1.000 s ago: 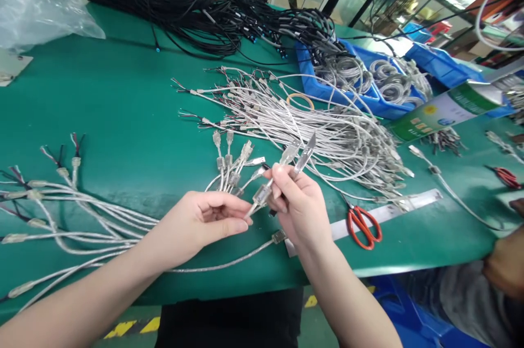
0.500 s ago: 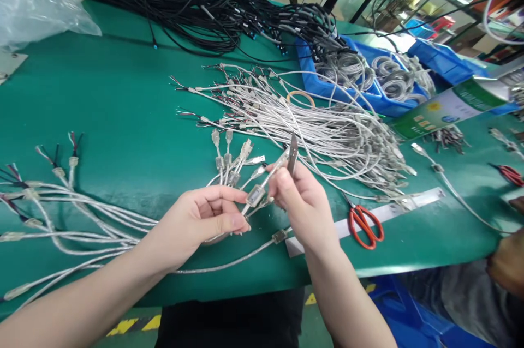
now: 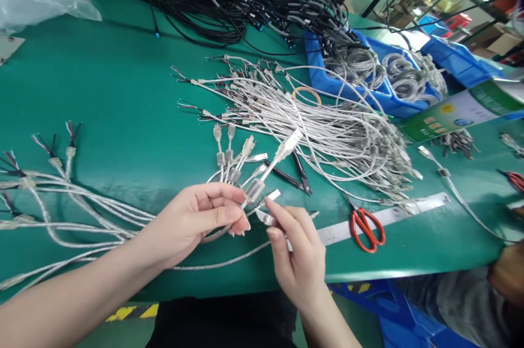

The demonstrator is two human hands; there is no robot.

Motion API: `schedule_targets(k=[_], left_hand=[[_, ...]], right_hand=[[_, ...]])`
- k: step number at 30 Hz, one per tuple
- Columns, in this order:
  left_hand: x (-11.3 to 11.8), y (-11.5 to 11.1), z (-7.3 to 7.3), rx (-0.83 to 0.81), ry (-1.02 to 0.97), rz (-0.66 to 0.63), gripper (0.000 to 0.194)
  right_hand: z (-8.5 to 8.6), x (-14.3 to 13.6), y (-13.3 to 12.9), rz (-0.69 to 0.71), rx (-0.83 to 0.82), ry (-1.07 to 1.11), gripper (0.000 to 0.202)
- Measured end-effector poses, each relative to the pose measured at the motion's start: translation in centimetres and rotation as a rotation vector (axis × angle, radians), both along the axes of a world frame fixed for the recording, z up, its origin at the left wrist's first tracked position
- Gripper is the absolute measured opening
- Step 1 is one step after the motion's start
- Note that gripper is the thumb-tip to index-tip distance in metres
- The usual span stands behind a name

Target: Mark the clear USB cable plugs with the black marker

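My left hand (image 3: 213,211) pinches a clear-jacketed USB cable (image 3: 268,172) just below its ferrite bead (image 3: 255,190), with the plug pointing up and to the right. My right hand (image 3: 298,252) grips a small metal knife blade (image 3: 266,219) between thumb and fingers; its tip points left, close under the bead, and most of it is hidden by the fingers. Behind the hands lies a bunch of similar cable ends (image 3: 231,160). The stripped wire ends (image 3: 53,154) of several cables spread out on the left. Black-handled cutters (image 3: 297,173) lie just beyond my right hand.
Red-handled scissors (image 3: 367,229) rest on a steel ruler (image 3: 426,201). A large pile of white cables (image 3: 311,124) lies beyond, with blue bins (image 3: 327,78) of coiled cables and black cables (image 3: 196,7) at the back. Another person's arm (image 3: 507,269) is at the right edge.
My right hand has moved down and toward me, away from the USB plug, and the blade has swung from upright to pointing left. The plug and cutters now show clearly. My left hand keeps its hold.
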State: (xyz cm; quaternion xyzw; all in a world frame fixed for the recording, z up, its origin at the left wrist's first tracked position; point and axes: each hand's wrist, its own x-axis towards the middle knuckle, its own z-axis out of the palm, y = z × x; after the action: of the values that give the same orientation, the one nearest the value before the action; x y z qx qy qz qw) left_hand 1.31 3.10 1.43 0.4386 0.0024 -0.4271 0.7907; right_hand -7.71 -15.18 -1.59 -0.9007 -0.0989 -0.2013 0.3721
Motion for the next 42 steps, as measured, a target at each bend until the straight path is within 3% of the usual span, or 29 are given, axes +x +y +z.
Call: schedule_targets(k=[7, 21, 31, 38, 42], left_hand=[[-0.1, -0.1, -0.4, -0.018, -0.016, 0.007, 0.025], [-0.4, 0.0, -0.5, -0.012, 0.029, -0.02, 0.027], [-0.4, -0.2, 0.2, 0.034, 0.073, 0.001, 0.047], [-0.6, 0.0, -0.1, 0.012, 0.053, 0.008, 0.048], [-0.6, 0.0, 0.0, 0.011, 0.043, 0.008, 0.044]], right_hand=[[-0.8, 0.5, 0.5, -0.03, -0.035, -0.018, 0.034], [-0.6, 0.8, 0.8, -0.109, -0.08, -0.06, 0.029], [-1.1, 1.2, 1.3, -0.215, -0.124, -0.197, 0.029], [-0.7, 0.7, 1.0, -0.093, -0.019, -0.118, 0.033], [-0.7, 0.7, 1.0, -0.099, -0.023, -0.102, 0.03]])
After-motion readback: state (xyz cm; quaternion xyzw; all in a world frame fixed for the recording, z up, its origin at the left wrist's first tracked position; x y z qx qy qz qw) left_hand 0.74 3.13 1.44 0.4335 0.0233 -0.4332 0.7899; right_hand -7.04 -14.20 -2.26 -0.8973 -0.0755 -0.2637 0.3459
